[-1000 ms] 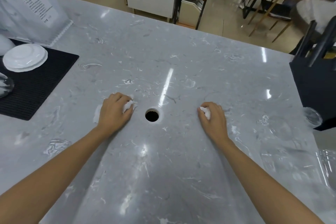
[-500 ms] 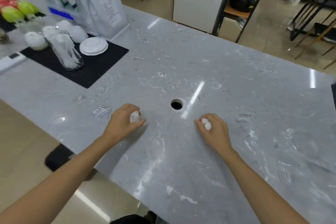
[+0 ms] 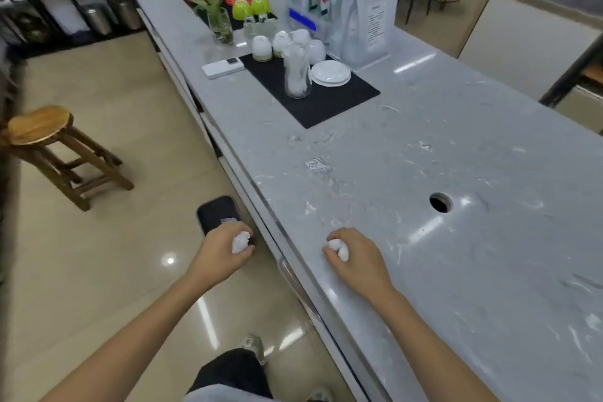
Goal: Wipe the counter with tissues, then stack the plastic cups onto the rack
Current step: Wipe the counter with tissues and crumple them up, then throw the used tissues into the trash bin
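Note:
My left hand [image 3: 222,251] is closed around a crumpled white tissue [image 3: 240,241] and hangs off the counter, above the floor and a dark bin. My right hand [image 3: 354,254] grips a second balled tissue [image 3: 339,247] and rests near the front edge of the grey marble counter [image 3: 440,147]. A round hole [image 3: 440,202] in the counter lies to the right of my right hand. A stack of clear plastic cups [image 3: 297,72] stands on a black mat [image 3: 319,98] farther along the counter. No rack is in view.
On the mat are white cups [image 3: 262,47] and white saucers [image 3: 330,73]. Beyond stand white bags [image 3: 368,16], a glass vase with leaves [image 3: 220,23], red and green bowls [image 3: 248,3] and a white remote [image 3: 223,68]. A wooden stool [image 3: 49,147] and a dark bin [image 3: 217,214] are on the floor at left.
The view has swung left. My left hand has left the counter and now hangs over the floor with its tissue. My right hand has slid back to the counter's front edge.

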